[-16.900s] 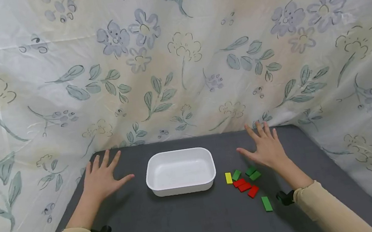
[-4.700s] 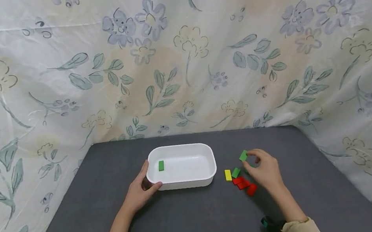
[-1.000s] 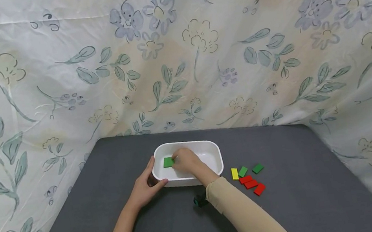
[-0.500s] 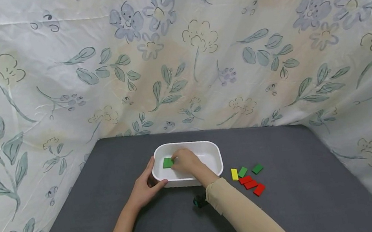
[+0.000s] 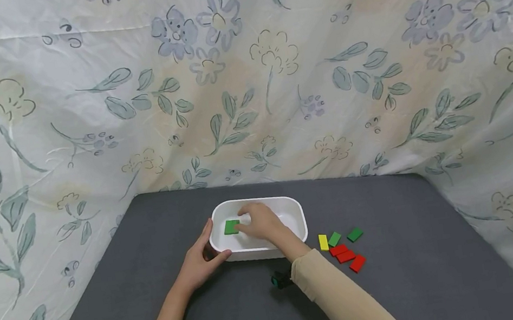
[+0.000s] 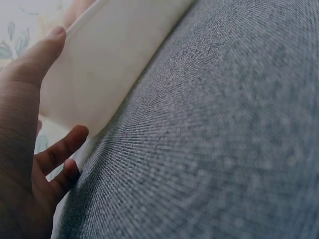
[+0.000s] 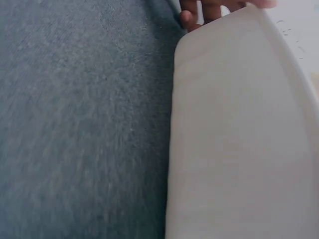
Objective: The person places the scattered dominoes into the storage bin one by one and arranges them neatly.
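Observation:
A white plastic tray (image 5: 261,254) stands on the dark table, and my left hand (image 5: 197,264) holds its left end. The thumb lies at the front rim and the fingers lie along the end wall; the left wrist view shows thumb and fingers on the tray's outer side. Inside the tray, near its left end, green tiles (image 5: 231,227) lie flat side by side. Just right of them, my right hand (image 5: 262,222) hovers over the tray floor, thumb and forefinger spread apart with nothing between them. In the right wrist view the tray wall (image 7: 234,124) hides the right hand.
Right of the tray lie a yellow tile (image 5: 323,242), two green tiles (image 5: 355,234) and several red tiles (image 5: 357,263). A floral cloth (image 5: 248,101) hangs behind the table (image 5: 239,315) and along its sides.
My right hand has parted its thumb and forefinger, let go of a green tile beside the other one, and lifted slightly to the right. The left hand stays on the tray.

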`<state>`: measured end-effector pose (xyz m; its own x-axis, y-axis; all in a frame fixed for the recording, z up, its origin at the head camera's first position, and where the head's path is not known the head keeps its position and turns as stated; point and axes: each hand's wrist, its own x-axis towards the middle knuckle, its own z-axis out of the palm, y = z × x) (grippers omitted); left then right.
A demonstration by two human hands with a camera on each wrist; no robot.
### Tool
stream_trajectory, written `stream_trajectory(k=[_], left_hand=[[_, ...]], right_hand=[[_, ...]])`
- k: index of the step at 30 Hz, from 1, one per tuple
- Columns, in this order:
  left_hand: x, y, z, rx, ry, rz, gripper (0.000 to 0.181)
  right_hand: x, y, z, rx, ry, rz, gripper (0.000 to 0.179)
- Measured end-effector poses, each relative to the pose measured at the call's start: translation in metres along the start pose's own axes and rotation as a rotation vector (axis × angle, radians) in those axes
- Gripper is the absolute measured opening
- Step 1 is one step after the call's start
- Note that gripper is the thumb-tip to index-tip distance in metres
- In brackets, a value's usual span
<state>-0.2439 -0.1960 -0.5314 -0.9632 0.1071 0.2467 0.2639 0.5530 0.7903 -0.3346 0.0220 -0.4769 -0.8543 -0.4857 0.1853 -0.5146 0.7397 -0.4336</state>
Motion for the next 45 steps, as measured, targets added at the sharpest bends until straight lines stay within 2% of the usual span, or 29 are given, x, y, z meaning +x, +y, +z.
stream_trajectory(k=[7,15,22,25,30,36,45], left_hand=[[0.0,-0.001,-0.001,0.0,-0.006,0.002,0.103],[-0.003,-0.002,-0.003,0.002,-0.007,0.004,0.104],[-0.004,-0.004,-0.004,0.015,-0.002,0.012,0.103],[-0.004,-0.004,-0.004,0.018,-0.005,0.012,0.104],[-0.004,-0.003,-0.005,0.02,-0.013,0.011,0.104],[-0.006,-0.003,-0.006,0.026,-0.013,0.014,0.103],[-0.008,-0.001,-0.007,0.036,-0.006,0.026,0.1]], right_hand=[[-0.025,0.009,-0.016,0.022,0.085,-0.029,0.035],[-0.067,0.023,-0.043,0.034,0.224,-0.079,0.03],[-0.105,0.041,-0.066,0.02,0.373,-0.051,0.03],[-0.12,0.052,-0.073,-0.001,0.411,-0.018,0.031],[-0.145,0.073,-0.076,-0.036,0.416,0.069,0.031],[-0.17,0.096,-0.065,-0.062,0.375,0.151,0.033],[-0.187,0.12,-0.051,-0.034,0.35,0.246,0.038]])
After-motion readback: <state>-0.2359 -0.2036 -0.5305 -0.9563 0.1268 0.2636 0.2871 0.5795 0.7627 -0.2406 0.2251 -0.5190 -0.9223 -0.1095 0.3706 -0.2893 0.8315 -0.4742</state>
